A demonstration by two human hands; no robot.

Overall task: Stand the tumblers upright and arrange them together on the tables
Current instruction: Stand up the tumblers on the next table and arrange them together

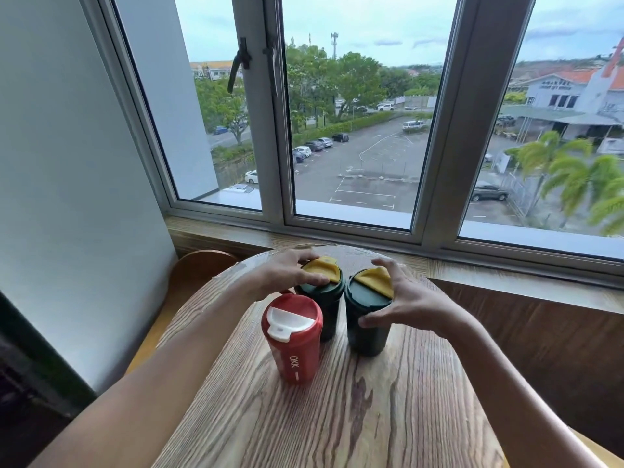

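Three tumblers stand upright close together on a round wooden table (337,417). The red tumbler (295,346) with a white lid is nearest to me, at the left. Behind it stands a dark green tumbler (324,292) with a yellow lid flap, and my left hand (287,275) grips it from above around the lid. To the right a second dark green tumbler (366,319) with a yellow flap stands a small gap away. My right hand (405,298) clasps its upper part from the right, thumb in front and fingers over the lid.
A wooden window ledge (506,275) runs just behind the table under a large window (354,130). A white wall (67,163) is at the left. A wooden chair back (202,265) shows at the table's far left edge.
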